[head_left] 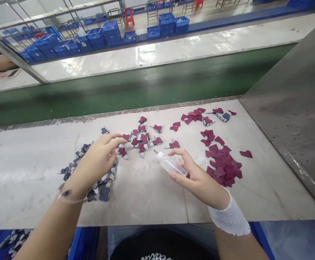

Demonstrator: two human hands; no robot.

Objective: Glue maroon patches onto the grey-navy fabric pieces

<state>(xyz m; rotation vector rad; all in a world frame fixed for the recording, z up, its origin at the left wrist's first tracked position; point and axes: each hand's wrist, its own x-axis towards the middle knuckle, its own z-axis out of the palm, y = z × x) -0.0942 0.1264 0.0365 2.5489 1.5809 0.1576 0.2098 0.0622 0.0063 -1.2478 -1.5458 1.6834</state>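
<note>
Blue plastic forms a bin [85, 241] at the near left, below the edge of a smooth, scuffed table [152, 202]. Ribbed white fabric makes a cuff [229, 215] above the right hand [197, 178], whose fingers are clamped around a translucent bottle [172, 165], its thin nozzle [155, 152] tilted far and left over the table. Flat, curved maroon pieces [223, 168] lie heaped to the right. The left hand [100, 155] reaches over angular blue-and-grey parts [104, 194], thumb and forefinger apart beside maroon-topped parts [142, 139]; I cannot tell whether they touch. The step appears to be singling out a part, bottle ready; the next move calls for a light pinch and steady nozzle. Farther stands a green panel [146, 88].
</note>
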